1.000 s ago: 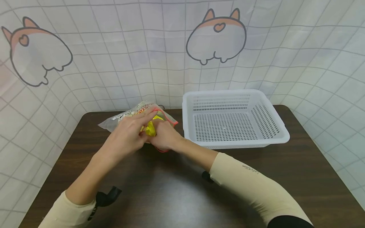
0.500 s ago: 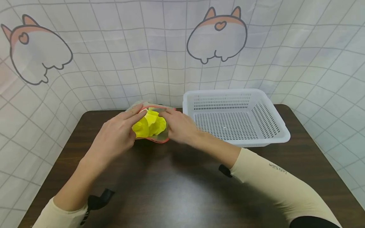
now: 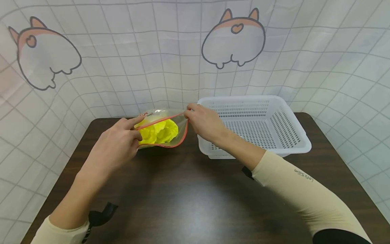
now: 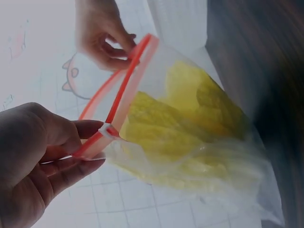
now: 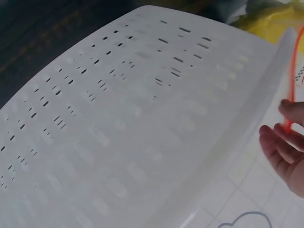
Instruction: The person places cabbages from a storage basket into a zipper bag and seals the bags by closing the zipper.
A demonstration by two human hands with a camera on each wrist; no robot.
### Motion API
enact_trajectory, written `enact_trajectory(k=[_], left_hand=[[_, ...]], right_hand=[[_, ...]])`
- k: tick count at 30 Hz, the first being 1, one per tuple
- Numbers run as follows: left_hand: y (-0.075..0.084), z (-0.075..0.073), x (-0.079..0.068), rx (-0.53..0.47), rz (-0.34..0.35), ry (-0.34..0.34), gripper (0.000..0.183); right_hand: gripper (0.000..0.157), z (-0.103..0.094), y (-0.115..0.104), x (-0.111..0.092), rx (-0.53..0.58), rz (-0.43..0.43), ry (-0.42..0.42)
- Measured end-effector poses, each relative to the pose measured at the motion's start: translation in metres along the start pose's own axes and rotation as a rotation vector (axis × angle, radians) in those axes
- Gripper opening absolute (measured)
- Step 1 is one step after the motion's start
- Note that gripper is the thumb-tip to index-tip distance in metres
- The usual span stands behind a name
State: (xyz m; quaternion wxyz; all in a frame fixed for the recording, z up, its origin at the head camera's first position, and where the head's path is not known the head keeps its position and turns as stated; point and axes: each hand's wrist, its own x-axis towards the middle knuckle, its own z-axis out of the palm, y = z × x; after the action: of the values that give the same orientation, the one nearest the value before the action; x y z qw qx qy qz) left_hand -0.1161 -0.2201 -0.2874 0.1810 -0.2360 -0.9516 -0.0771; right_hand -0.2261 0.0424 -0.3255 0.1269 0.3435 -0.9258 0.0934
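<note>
A clear plastic zipper bag (image 3: 181,124) with a red zip edge lies at the back left of the table, its mouth spread apart. Inside is a crumpled bright yellow thing (image 3: 163,131), whose kind I cannot tell. My left hand (image 3: 114,145) pinches the left end of the red edge, close to a small white slider (image 4: 108,130) that shows in the left wrist view. At the other end, my right hand (image 3: 205,122) pinches the bag's right corner between thumb and fingers. Some printing on the bag is partly hidden.
A white perforated plastic basket (image 3: 254,149) stands just right of the bag, partly behind my right forearm. Dark wooden table (image 3: 195,203) extends in front. A white gridded curtain (image 3: 170,61) with animal drawings hangs behind.
My right hand has come out of the bag's mouth and moved right to its corner. The left hand has shifted slightly left. The mouth is spread wider, showing the yellow thing.
</note>
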Motion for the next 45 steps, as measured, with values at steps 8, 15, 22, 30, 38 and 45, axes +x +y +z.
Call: enact_trajectory(k=[8, 15, 22, 30, 38, 45], left_hand=[[-0.007, -0.006, -0.011, 0.128, -0.069, -0.139, 0.015], [-0.016, -0.012, -0.023, 0.123, -0.087, -0.165, 0.017], [-0.031, -0.029, -0.020, 0.033, -0.116, -0.110, 0.023], [-0.049, -0.040, -0.021, -0.129, -0.016, 0.194, 0.014], [-0.052, -0.047, -0.019, -0.269, -0.013, 0.356, 0.022], [-0.056, -0.045, -0.022, -0.329, -0.086, 0.413, 0.040]], right_hand=[[0.016, -0.009, -0.002, 0.006, 0.080, 0.003, 0.119], [0.013, -0.021, -0.006, 0.015, 0.099, 0.028, 0.139], [0.011, -0.045, 0.004, 0.023, 0.167, 0.084, 0.119], [0.009, -0.069, 0.019, 0.026, 0.407, 0.072, 0.101], [0.010, -0.083, 0.018, 0.025, 0.503, 0.128, 0.124], [0.007, -0.071, 0.021, 0.025, 0.503, 0.041, 0.232]])
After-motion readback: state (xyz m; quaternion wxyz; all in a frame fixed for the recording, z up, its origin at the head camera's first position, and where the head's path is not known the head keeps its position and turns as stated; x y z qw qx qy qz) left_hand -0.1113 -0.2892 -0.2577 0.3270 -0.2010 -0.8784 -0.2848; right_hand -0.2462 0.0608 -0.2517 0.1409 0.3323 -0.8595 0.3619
